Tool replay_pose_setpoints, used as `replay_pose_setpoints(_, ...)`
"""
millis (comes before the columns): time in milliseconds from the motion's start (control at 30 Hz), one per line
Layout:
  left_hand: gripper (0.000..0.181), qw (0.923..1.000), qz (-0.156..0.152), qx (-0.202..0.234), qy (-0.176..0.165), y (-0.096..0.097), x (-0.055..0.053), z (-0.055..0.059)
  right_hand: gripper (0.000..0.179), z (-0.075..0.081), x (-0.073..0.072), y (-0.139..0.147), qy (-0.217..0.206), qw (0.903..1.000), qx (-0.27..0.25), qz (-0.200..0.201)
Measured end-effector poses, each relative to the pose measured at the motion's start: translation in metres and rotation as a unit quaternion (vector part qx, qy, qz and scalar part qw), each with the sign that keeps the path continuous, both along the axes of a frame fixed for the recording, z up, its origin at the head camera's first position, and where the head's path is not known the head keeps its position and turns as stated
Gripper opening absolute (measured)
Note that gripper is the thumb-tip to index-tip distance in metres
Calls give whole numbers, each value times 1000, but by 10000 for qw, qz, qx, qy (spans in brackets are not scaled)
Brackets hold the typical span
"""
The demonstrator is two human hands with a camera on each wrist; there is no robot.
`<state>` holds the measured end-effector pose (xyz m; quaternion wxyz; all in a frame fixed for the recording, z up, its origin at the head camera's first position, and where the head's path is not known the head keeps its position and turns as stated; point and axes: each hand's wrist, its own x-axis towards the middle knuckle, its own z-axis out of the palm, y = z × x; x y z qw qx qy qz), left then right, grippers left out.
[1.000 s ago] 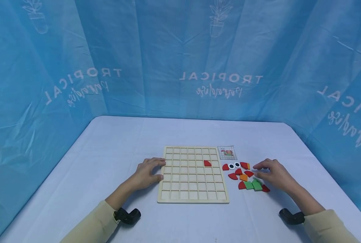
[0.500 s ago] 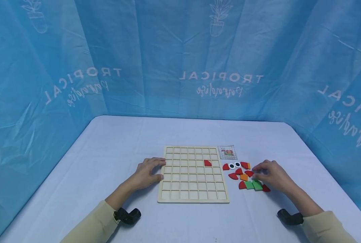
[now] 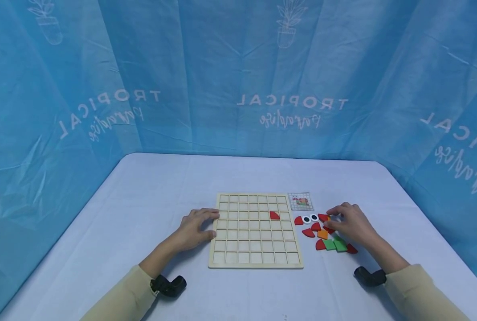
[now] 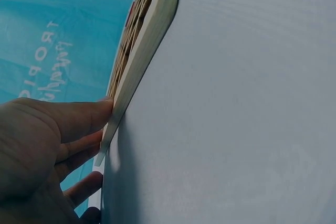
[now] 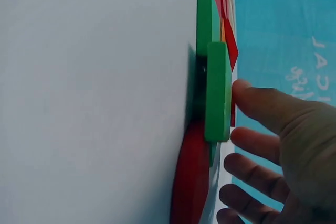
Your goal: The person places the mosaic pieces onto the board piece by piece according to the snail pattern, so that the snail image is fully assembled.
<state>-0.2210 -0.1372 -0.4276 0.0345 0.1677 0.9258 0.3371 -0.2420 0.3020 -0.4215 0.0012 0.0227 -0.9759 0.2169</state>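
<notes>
My left hand [image 3: 196,227] rests at the left edge of a wooden grid board [image 3: 256,266], its thumb and fingertips touching the rim; the left wrist view shows the thumb [image 4: 86,116] against the board's side. One red quarter-circle tile [image 3: 274,216] sits in a cell toward the board's upper right. Over the loose tiles to the right hovers my right hand [image 3: 354,225], thumb and index finger apart and partly covering a red tile [image 3: 329,230]. In the right wrist view, the thumb overlaps the edge of a green square tile [image 5: 218,93].
Right of the board lie two white eye discs [image 3: 314,217], an orange square tile [image 3: 322,234], green squares [image 3: 329,244] and several red tiles [image 3: 320,244]. A small printed pattern card [image 3: 301,202] lies by the board's top right corner. A blue curtain [image 3: 238,80] surrounds the white table [image 3: 162,178].
My right hand has moved left and slightly away from me, further over the red and orange tiles. The left hand and the board have stayed in place.
</notes>
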Motion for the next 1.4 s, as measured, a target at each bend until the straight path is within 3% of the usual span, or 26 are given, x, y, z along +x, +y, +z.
replay_pose_setpoints(200, 49, 10000, -8, -24, 19, 0, 0, 1, 48, -4, -4, -2, -24, 9998, 118, -181)
replay_pose_setpoints(500, 49, 10000, -10, -26, 15, 1, 0, 2, 32, -2, -8, 3, 25, 9999, 49, 162)
replay_pose_setpoints(867, 49, 10000, -19, -22, 44, 0, -1, -1, 41, -3, -12, -5, -79, 9999, 28, 150)
replay_pose_setpoints(1400, 47, 9999, -80, -28, 124, -1, 1, 0, 37, -1, -11, -18, 161, 9996, -30, 243)
